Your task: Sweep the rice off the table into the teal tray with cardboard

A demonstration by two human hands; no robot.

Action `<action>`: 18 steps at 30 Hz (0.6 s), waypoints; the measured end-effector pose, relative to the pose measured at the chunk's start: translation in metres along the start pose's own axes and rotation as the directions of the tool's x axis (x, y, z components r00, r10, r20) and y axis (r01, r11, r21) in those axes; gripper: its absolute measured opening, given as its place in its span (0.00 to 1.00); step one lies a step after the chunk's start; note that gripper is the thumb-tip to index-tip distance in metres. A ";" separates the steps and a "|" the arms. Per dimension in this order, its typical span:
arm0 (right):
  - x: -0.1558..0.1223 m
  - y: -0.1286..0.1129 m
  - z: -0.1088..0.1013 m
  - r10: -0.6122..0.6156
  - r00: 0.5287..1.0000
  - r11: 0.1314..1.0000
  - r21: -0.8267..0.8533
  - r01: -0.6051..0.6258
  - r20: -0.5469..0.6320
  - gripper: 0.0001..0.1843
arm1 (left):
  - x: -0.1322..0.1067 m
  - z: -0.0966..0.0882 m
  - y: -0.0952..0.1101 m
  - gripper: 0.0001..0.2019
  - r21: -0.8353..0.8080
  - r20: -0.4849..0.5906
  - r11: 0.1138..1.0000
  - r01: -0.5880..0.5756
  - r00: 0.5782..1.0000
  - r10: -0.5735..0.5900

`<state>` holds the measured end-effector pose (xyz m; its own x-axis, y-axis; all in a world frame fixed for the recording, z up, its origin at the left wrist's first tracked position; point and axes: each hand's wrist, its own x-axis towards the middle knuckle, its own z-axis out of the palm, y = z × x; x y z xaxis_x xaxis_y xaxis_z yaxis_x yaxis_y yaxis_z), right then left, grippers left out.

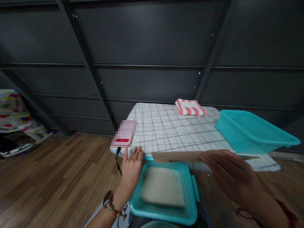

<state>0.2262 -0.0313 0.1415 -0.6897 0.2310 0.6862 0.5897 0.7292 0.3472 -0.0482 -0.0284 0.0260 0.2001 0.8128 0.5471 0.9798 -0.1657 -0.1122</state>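
Note:
A teal tray (pixel 187 196) filled with white rice (pixel 162 186) sits in front of me at the near edge of a table. My left hand (pixel 131 167) rests against the tray's far-left corner, fingers together and stretched up, a ring on one finger. My right hand (pixel 228 171) holds the right part of a long flat wooden stick (pixel 175 156), which lies level across the tray's far rim. The fingers of that hand curl over the stick and are blurred.
The table wears a white checked cloth (pixel 166 129). On it lie a pink phone (pixel 123 134) with a dark cable at the left edge, a folded pink-and-white striped towel (pixel 190 107) at the back, and a large teal tub (pixel 251 133) at the right. Wooden floor spreads left; a dark wall stands behind.

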 end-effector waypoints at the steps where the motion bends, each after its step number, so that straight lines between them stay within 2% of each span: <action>1: 0.004 0.002 0.006 0.010 1.000 1.000 0.000 -0.010 -0.008 0.14 | -0.001 0.001 -0.001 0.14 -0.017 -0.014 1.000 0.003 1.000 -0.003; 5: 0.019 0.006 0.040 0.039 0.999 0.999 -0.011 -0.039 0.012 0.17 | -0.004 0.005 -0.002 0.12 -0.058 -0.065 0.998 0.026 0.997 -0.030; 9: 0.021 0.008 0.061 -0.031 0.999 0.998 0.056 0.033 -0.030 0.20 | -0.005 0.008 -0.002 0.11 -0.084 -0.088 0.995 0.053 0.994 -0.060; 12: 0.013 0.012 0.060 -0.031 0.997 0.992 0.120 0.038 -0.065 0.19 | -0.005 0.008 -0.002 0.12 -0.098 -0.086 0.994 0.049 0.995 -0.058; 18: -0.005 0.032 0.045 -0.022 0.998 0.970 0.241 0.037 -0.066 0.17 | -0.004 0.007 -0.003 0.13 -0.094 -0.093 0.994 0.061 0.993 -0.070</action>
<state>0.2298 0.0195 0.1201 -0.6731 0.1718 0.7193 0.4450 0.8710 0.2083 -0.0516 -0.0272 0.0177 0.1307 0.7670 0.6281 0.9858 -0.1678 -0.0001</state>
